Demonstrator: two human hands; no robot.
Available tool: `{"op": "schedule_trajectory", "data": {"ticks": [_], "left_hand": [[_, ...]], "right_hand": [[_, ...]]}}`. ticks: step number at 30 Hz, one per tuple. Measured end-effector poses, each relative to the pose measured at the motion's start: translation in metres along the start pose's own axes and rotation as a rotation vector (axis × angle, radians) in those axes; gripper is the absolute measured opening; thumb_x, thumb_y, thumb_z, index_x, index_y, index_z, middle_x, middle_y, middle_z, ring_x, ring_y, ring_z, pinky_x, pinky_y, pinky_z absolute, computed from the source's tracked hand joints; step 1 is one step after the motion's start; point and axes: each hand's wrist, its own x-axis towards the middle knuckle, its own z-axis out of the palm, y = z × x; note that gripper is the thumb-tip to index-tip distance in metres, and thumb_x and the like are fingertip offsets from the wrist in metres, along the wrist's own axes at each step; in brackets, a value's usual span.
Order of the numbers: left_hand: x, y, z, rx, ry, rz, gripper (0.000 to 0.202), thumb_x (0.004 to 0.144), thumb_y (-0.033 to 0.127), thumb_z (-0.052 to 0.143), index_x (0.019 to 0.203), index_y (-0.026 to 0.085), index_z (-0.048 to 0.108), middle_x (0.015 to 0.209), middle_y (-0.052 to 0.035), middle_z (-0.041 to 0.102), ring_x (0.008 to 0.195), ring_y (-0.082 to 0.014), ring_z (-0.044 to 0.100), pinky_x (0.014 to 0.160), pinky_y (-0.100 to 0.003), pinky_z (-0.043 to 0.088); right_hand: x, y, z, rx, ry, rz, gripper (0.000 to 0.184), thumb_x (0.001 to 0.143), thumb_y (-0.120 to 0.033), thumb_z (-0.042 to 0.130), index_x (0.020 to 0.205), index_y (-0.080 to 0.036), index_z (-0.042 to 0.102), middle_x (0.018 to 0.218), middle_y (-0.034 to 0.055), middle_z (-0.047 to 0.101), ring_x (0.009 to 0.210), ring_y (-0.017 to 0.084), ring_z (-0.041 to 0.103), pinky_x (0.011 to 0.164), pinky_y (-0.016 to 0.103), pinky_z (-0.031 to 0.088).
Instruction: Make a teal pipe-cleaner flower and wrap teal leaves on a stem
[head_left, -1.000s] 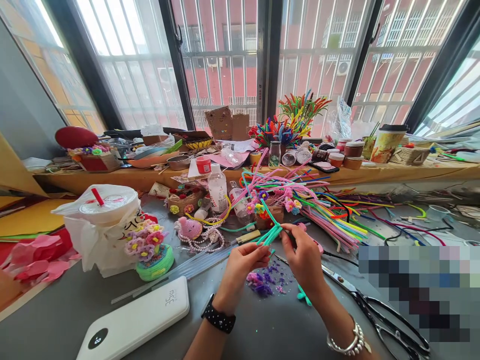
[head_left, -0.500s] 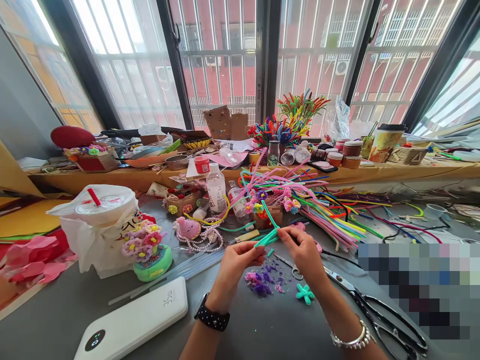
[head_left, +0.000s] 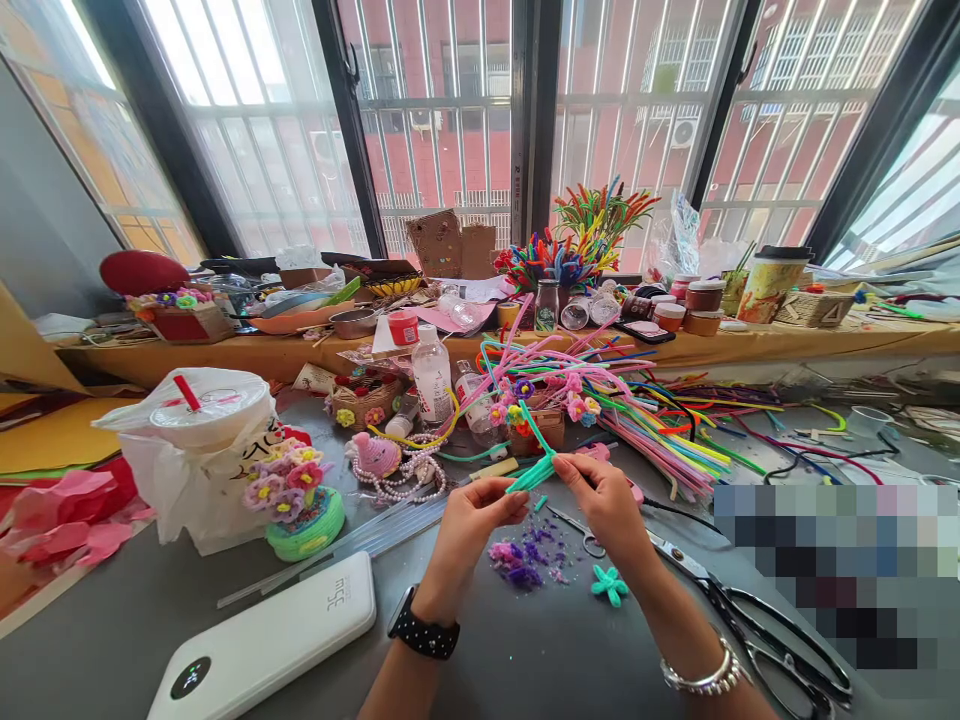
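Note:
A turquoise pipe cleaner, folded into several side-by-side strands with one loose end pointing up and away, is stretched between my hands above the grey table. My left hand pinches the folded strands at their left end. At the other end, the thumb and fingers of my right hand close on the spot where the loose end leaves the bundle. Below my right hand lies a turquoise pipe-cleaner flower. Purple and pink fuzz clippings are scattered under the hands, and small scissors lie partly hidden behind my right hand.
Large black-handled scissors rest at the right. A white power bank and a bagged drink cup stand left, near a flower ornament. Behind are a heap of coloured pipe cleaners and a plastic bottle.
Both hands keep their pinch on the pipe cleaner and have barely moved. The folded strands look slightly more closely bunched together.

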Motion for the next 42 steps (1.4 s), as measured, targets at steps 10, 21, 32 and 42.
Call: {"op": "schedule_trajectory", "data": {"ticks": [10,21,32,42], "left_hand": [[-0.001,0.004,-0.005,0.011,-0.052,-0.008,0.025,0.054,0.024,0.073,0.076,0.013,0.068,0.067,-0.004,0.066,0.063,-0.0143,0.059,0.064,-0.025,0.046],[0.0,0.004,-0.01,0.017,-0.124,0.098,0.028,0.063,0.027,0.068,0.088,0.015,0.065,0.089,-0.0072,0.068,0.085,-0.0196,0.059,0.078,-0.028,0.043],[0.001,0.001,-0.011,0.1,-0.221,0.151,0.025,0.061,0.025,0.069,0.084,0.016,0.068,0.081,-0.0055,0.068,0.082,-0.02,0.059,0.077,-0.03,0.043],[0.001,0.0,-0.008,0.092,-0.142,0.13,0.018,0.061,0.024,0.068,0.075,0.014,0.068,0.074,-0.0051,0.067,0.072,-0.0168,0.057,0.064,-0.024,0.043]], "right_hand": [[0.001,-0.001,-0.002,-0.008,0.019,0.003,0.031,0.079,-0.037,0.047,0.083,-0.015,0.069,0.07,0.0052,0.066,0.069,0.019,0.057,0.063,0.027,0.044],[-0.004,-0.007,0.003,-0.14,-0.208,-0.044,0.028,0.081,-0.034,0.047,0.075,-0.018,0.069,0.068,0.0042,0.066,0.071,0.019,0.059,0.063,0.026,0.043],[-0.008,-0.012,0.006,-0.135,-0.253,-0.064,0.027,0.08,-0.035,0.048,0.075,-0.018,0.068,0.07,0.0032,0.065,0.066,0.016,0.057,0.058,0.023,0.039],[-0.004,-0.017,0.0,-0.109,-0.373,-0.037,0.033,0.086,-0.034,0.035,0.073,-0.015,0.058,0.064,0.0011,0.056,0.06,0.013,0.049,0.055,0.022,0.036]]}}
